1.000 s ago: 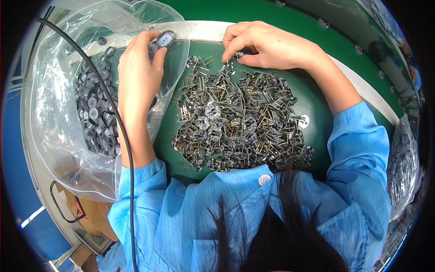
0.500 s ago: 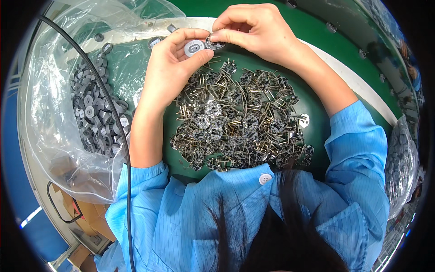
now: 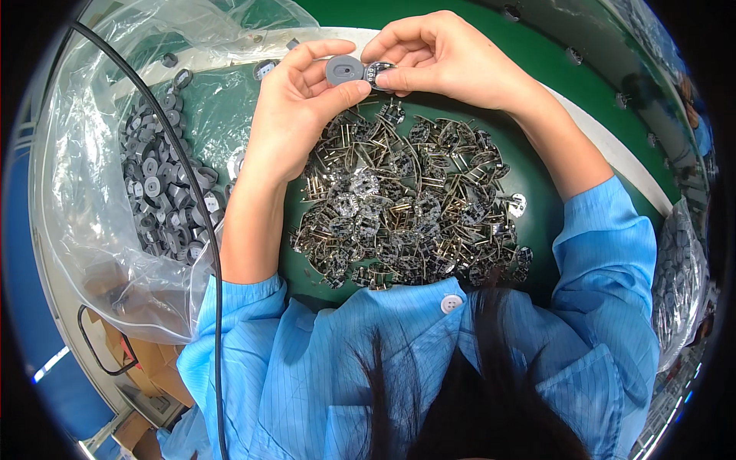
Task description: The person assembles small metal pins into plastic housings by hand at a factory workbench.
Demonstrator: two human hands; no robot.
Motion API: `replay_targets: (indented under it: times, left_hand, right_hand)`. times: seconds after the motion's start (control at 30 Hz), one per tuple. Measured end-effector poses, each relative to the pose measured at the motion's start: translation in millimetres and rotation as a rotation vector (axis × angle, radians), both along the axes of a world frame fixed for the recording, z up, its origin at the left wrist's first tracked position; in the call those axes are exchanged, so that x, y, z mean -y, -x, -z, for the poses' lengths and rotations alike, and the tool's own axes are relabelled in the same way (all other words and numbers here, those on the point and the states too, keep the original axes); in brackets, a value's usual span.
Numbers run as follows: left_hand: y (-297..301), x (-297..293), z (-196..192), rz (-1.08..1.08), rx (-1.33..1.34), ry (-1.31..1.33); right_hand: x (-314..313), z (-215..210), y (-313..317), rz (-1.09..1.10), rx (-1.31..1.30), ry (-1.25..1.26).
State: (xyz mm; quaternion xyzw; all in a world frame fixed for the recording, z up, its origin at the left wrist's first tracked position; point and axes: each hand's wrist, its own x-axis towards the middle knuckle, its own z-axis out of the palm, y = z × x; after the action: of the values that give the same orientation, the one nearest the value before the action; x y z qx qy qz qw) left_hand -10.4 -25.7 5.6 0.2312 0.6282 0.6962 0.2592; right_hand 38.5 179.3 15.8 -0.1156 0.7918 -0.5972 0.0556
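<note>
My left hand (image 3: 295, 96) pinches a round grey plastic housing (image 3: 344, 70) with a small slot at its centre. Close against its right side, a small round black circuit board (image 3: 376, 75) sits between the thumb and fingers of my right hand (image 3: 448, 65). The two parts are edge to edge; I cannot tell whether they touch. Below both hands spreads a heap of loose circuit boards with metal pins (image 3: 399, 199), lying on the green surface (image 3: 537, 245).
At left, a clear plastic bag (image 3: 84, 230) lies open with many grey housings (image 3: 157, 180). A black cable (image 3: 180, 157) hangs across it. Past a white curved rim (image 3: 613, 146), spaced parts sit on a green strip (image 3: 529, 38). Another filled bag (image 3: 678, 284) is at right.
The grey housing has tipped to show more of its round face and risen slightly. The circuit board has turned flatter and shifted right, with my right fingers now lower around it.
</note>
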Motion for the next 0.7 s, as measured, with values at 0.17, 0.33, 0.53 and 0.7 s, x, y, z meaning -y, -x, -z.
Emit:
replay_targets:
  times: [0.17,0.33,0.53,0.7]
  left_hand:
    - [4.1,-2.7,3.1,-0.131,0.228,-0.182]
    - [7.3,-2.4,5.8,-0.178,0.337,-0.285]
    - [10.4,-3.1,3.3,-0.280,0.249,-0.270]
    - [13.0,3.8,-3.3,-0.237,0.232,-0.217]
  right_hand:
    - [16.7,5.1,-0.7,0.259,-0.653,-0.408]
    - [15.5,11.0,3.8,0.232,-0.910,-0.524]
    - [-28.8,7.5,40.0,0.493,-0.562,-0.452]
    - [-78.0,24.6,62.5,0.599,-0.370,-0.716]
